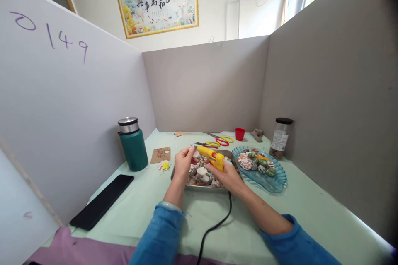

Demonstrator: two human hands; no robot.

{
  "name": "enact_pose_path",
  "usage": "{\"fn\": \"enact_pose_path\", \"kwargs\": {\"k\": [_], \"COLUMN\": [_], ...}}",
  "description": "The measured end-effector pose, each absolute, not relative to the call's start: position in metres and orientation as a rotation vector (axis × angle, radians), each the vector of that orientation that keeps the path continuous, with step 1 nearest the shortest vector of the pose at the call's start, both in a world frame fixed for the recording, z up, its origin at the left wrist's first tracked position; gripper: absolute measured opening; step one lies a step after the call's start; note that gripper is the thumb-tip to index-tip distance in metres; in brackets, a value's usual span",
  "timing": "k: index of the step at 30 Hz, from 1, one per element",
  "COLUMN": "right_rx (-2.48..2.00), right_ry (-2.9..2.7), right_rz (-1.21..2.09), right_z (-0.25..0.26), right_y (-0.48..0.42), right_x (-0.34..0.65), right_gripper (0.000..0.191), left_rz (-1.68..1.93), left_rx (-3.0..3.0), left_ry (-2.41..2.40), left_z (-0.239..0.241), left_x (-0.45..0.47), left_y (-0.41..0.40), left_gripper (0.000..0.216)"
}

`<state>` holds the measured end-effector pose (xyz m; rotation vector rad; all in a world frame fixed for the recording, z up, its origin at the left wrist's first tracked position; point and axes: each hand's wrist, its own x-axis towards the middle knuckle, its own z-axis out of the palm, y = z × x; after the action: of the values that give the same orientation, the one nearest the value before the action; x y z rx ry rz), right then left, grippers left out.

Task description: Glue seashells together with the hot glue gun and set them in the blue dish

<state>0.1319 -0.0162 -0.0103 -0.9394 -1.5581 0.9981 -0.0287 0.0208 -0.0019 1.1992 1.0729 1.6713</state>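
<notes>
My right hand point(226, 174) is closed around a yellow hot glue gun point(210, 155), whose nozzle points left. A black cord point(214, 227) runs from below that hand toward the front edge. At the nozzle tip, my left hand point(184, 161) pinches something small and pale between thumb and fingers; its kind is too small to make out. Both hands are over a metal tray point(205, 189) filled with seashells point(202, 171). A blue glass plate point(270, 182), to the right of the tray, holds patterned shells point(255, 162).
Behind the tray lie two pairs of scissors point(225, 140) and a red cup point(240, 134). A green bottle point(133, 149), a phone-like black slab point(104, 201), brown card point(161, 155) and a yellow star piece point(164, 166) are left. A black-lidded jar point(280, 138) stands right. Grey panels point(208, 91) enclose the table.
</notes>
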Motion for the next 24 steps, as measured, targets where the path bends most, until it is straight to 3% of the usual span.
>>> {"fn": "enact_pose_path", "kwargs": {"k": [24], "right_rx": [-0.899], "right_ry": [-1.566], "right_rz": [0.983], "right_z": [-0.0139], "right_y": [-0.012], "right_x": [0.1315], "right_gripper": [0.038], "left_rz": [1.718], "left_rx": [1.271], "left_ry": [1.17], "left_z": [-0.0019], "left_x": [-0.0313], "left_y": [0.0211], "left_gripper": [0.04]}}
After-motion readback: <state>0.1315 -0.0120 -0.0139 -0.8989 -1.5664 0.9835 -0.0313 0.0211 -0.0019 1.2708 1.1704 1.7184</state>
